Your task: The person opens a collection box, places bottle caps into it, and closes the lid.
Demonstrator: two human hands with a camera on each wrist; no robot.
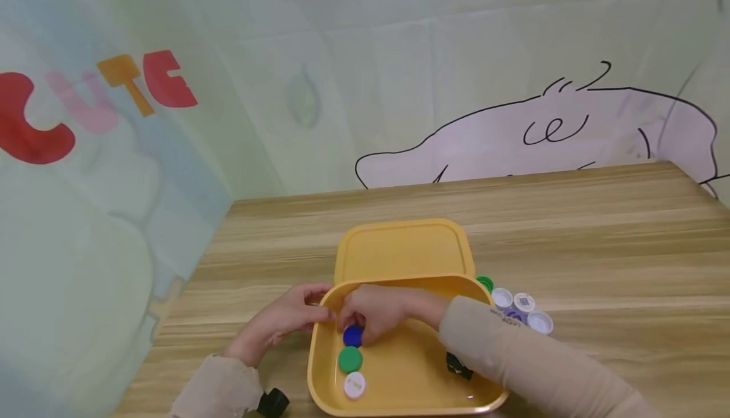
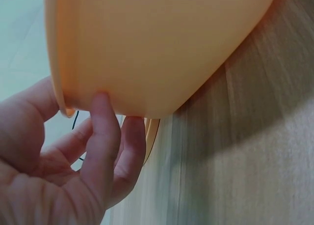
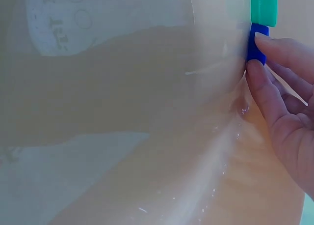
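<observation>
A yellow plastic box [image 1: 416, 373] stands on the table, its inside facing up in the head view. My left hand [image 1: 291, 310] holds its left rim, thumb over the edge and fingers against the outer wall [image 2: 147, 48]. Inside the box, my right hand [image 1: 376, 309] pinches a blue bottle cap [image 3: 256, 43] between thumb and fingertips, at the far left of the floor. A green bottle cap [image 1: 350, 360] lies right beside the blue one, and a white bottle cap [image 1: 355, 385] lies nearer me, the three forming a line along the left wall.
Behind the box lies a flat yellow lid [image 1: 405, 250]. Several more caps, among them a green cap [image 1: 485, 283] and a white cap [image 1: 540, 322], lie on the wooden table [image 1: 616, 266] right of the box. A printed cloth [image 1: 342, 76] hangs behind the table.
</observation>
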